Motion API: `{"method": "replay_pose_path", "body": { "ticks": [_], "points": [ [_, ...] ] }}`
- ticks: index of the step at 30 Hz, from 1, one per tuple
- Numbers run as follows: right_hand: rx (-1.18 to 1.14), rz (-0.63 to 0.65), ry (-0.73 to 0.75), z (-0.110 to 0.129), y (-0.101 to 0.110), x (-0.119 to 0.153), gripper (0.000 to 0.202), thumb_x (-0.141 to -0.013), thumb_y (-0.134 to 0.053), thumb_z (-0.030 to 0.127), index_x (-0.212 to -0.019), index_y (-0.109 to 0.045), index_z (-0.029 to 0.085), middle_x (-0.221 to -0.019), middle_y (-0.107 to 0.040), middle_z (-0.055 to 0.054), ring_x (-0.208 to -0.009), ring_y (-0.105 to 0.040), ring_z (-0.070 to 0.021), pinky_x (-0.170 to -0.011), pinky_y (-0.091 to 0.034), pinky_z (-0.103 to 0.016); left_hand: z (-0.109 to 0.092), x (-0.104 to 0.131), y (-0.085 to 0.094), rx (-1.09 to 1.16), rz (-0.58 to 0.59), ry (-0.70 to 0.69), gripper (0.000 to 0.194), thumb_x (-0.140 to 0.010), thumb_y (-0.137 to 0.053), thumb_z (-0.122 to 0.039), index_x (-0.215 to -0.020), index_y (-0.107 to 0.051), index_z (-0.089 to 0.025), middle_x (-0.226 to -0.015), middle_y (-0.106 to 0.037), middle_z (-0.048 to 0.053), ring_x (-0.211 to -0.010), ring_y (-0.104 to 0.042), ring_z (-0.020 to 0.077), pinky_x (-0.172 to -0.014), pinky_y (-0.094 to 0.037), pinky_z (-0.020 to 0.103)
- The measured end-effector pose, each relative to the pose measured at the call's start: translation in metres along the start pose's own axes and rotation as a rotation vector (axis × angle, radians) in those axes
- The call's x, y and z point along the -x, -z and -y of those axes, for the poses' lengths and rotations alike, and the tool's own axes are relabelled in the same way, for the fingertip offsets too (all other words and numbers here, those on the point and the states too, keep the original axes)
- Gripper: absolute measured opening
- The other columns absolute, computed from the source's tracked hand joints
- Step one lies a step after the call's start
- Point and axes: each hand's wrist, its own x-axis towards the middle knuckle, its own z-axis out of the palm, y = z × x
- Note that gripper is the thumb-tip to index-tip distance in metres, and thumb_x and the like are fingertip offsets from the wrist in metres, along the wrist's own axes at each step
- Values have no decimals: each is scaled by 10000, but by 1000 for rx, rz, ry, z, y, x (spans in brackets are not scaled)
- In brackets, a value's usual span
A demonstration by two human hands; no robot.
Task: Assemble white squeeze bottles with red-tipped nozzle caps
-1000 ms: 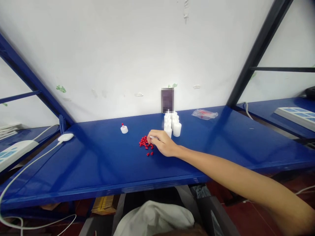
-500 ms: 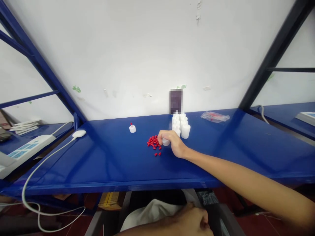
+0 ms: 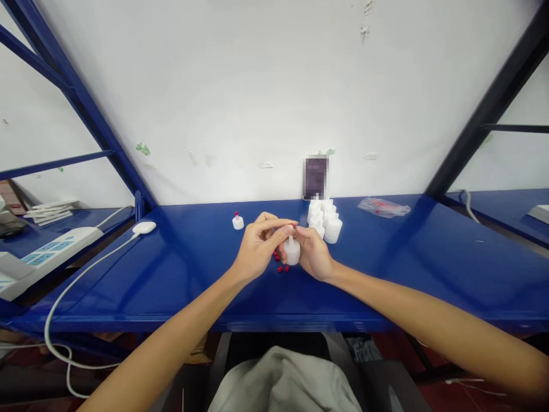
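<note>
A small white bottle (image 3: pixel 292 253) with a narrow nozzle stands upright between my hands, just above the blue table. My right hand (image 3: pixel 316 254) is closed around its side. At the nozzle's top, my left hand (image 3: pixel 259 246) pinches a small red cap (image 3: pixel 293 225), mostly covered by the fingertips. Whether the cap sits fully on the nozzle cannot be seen. Loose red caps (image 3: pixel 283 268) lie beneath and behind my hands, partly hidden. Further left is a white bottle with a red cap (image 3: pixel 238 222). Several uncapped white bottles (image 3: pixel 332 230) are grouped beyond my right hand.
A pixelated dark rectangle (image 3: pixel 315 178) leans on the wall behind the bottles. To its right lies a clear plastic bag (image 3: pixel 385 208) with something red inside. On the left are a white round device (image 3: pixel 144 228) with a cable and a power strip (image 3: pixel 55 252).
My left hand has risen from my lap to the bottle's nozzle with a red cap in its fingers. The right hand still holds the bottle, now upright. The view has shifted slightly.
</note>
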Motion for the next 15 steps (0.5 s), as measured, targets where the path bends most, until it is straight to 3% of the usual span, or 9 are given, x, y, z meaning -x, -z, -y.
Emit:
{"method": "replay_pose_path", "body": {
  "ticks": [8,15],
  "points": [
    [-1,-83,-33,3,1,0,420,-798,-434,554,-653,-577,186,-534,-540,-18,-544,-522,-170,-574,-446,-311,25,6,-12,99,-31,67,323,-769,-775,-456,-904,-789,-163,-830,-503,-4,-492,-500,30,-430,-453,205],
    [145,-55,105,-5,7,-3,471,-883,-414,464,-529,-538,180,-495,-526,-13,-499,-479,-132,-549,-385,-282,33,7,-11,203,-1,95,333,-780,-771,-442,-941,-773,-150,-819,-587,6,-490,-582,71,-487,-493,235]
  ]
}}
